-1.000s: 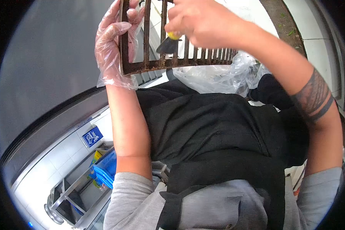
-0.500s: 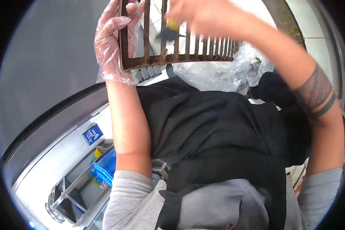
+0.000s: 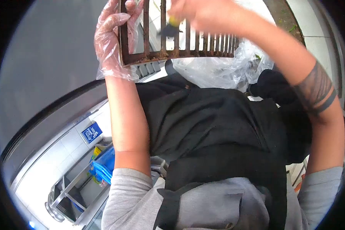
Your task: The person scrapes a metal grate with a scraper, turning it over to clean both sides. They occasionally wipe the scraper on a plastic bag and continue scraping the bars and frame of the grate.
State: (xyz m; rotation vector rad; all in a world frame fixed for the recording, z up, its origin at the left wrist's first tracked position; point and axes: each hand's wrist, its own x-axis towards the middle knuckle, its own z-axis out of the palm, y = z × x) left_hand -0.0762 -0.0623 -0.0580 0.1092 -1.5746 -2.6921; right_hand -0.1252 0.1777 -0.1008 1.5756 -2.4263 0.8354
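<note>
From where I stand, the person's left hand (image 3: 108, 42), in a thin clear glove, is closed around the left edge of a brown metal grate (image 3: 143, 58), thumb on the near side and fingers showing through the first gap. The grate is up in front of the person, its lower left corner just beside the gloved wrist and its far end out of sight. Brownish residue clings to the bars and the lower edge.

The bare right hand (image 3: 203, 17) is curled around a hand tool (image 3: 168, 30) with a yellow collar and a dark, flared head. It is a bit blurred; the head lies across the bars near the grate's left edge, and I can't tell whether it is touching them.

Just below the grate's lower edge, toward its right end, is a crumpled clear plastic bag (image 3: 218, 73). A black apron (image 3: 218, 126) covers the person's lap. A grey panel (image 3: 53, 53) stands on the left; below it are a blue sign (image 3: 91, 132) on white tile and a metal rack (image 3: 68, 189), with blue plastic (image 3: 102, 170) near the rack's upper right corner.
</note>
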